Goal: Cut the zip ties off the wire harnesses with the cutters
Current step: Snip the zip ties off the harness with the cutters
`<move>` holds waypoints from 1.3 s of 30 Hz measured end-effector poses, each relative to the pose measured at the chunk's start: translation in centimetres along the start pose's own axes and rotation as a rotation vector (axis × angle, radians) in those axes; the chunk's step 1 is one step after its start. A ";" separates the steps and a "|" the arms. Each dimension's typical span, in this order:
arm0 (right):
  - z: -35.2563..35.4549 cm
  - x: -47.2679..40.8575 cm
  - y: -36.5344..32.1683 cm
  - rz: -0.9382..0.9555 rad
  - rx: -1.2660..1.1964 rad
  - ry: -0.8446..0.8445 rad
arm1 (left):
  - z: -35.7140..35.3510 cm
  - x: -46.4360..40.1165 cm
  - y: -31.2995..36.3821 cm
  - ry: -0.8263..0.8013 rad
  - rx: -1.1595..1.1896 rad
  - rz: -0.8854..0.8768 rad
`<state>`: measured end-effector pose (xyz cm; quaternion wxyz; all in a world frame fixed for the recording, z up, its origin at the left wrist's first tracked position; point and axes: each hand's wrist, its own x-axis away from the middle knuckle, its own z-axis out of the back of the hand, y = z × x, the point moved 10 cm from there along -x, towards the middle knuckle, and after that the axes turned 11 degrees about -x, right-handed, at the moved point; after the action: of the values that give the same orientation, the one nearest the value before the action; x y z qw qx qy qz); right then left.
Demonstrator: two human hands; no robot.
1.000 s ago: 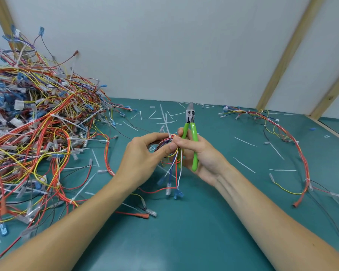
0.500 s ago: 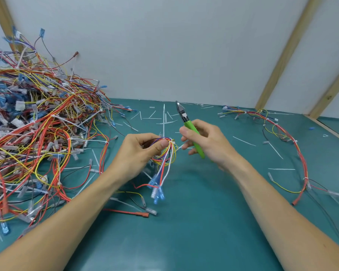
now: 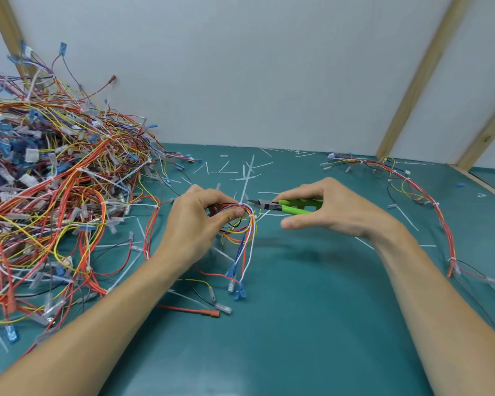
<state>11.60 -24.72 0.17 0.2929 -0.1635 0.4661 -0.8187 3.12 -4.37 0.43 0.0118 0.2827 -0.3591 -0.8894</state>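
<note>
Your left hand (image 3: 200,224) pinches a small wire harness (image 3: 242,232) between thumb and fingers, just behind the spot where its wires are bunched together. That grip lifts the bundle off the green counter (image 3: 312,324) and turns the tie toward the tool, while the loose ends hang down clear of the blades. Your right hand (image 3: 326,210) is wrapped around the green-handled cutters (image 3: 286,207), holding them level with the nose pointing left, so the tips come at the bundle from the side rather than across the wires. The tips sit right at the white zip tie (image 3: 245,205) on top of the bundle; whether they already touch it is too fine to tell.

The harness in hand is a short fan of red, yellow, blue, white and orange wires, gathered tight at the top and spreading below into blue insulated terminals (image 3: 237,290) that dangle just above the counter. The tie itself looks like a thin white band with a small head, easy to lose against the white wire beside it, so I judge the risk here is nicking insulation.

A big heap of tangled harnesses (image 3: 55,210) fills your left side, one long harness (image 3: 429,201) curves along your right, and cut tie scraps (image 3: 240,172) litter the counter beyond your hands.
</note>
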 end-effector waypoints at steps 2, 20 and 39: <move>0.2 -0.1 -0.4 0.027 0.053 0.025 | -0.1 0.1 0.4 0.006 -0.014 -0.030; 0.7 0.3 -2.4 0.172 0.183 0.050 | -0.1 0.4 1.9 0.014 -0.035 -0.103; 0.2 0.2 -1.7 0.079 0.181 0.069 | -0.9 0.4 0.5 -0.016 -0.016 -0.037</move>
<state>10.97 -24.33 1.71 0.3224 -0.0898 0.4062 -0.8503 3.18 -5.39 -0.01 -0.0053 0.2820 -0.3469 -0.8945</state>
